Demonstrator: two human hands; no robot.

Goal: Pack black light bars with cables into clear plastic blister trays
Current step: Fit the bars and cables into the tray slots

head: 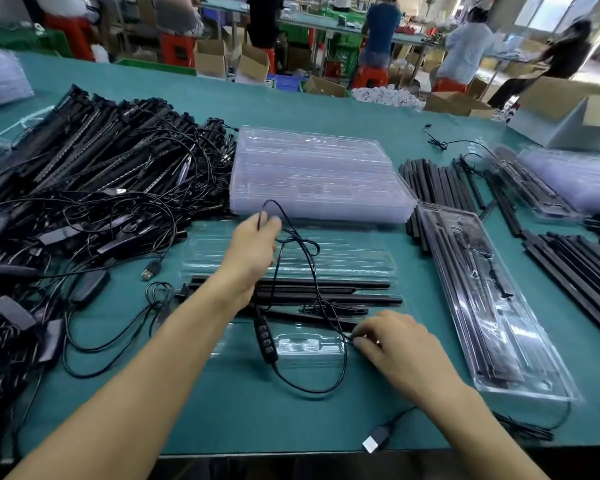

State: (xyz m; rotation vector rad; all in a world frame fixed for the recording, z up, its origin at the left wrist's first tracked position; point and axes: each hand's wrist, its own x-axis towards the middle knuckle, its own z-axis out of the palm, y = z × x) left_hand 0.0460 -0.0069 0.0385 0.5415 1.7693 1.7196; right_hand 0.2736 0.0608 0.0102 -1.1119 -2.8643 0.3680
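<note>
Black USB plug (374, 443) lies at 6 o'clock. Right hand (395, 351) pinches the cable (345, 358) over the clear blister tray (305, 346) holding light bars (326, 285). Left hand (253, 251) pinches a raised loop. Empty trays (312, 174) are stacked at 12 o'clock.

Bright, even daylight from windows (551, 12) at far right; edges bend and blur, background soft.
</note>
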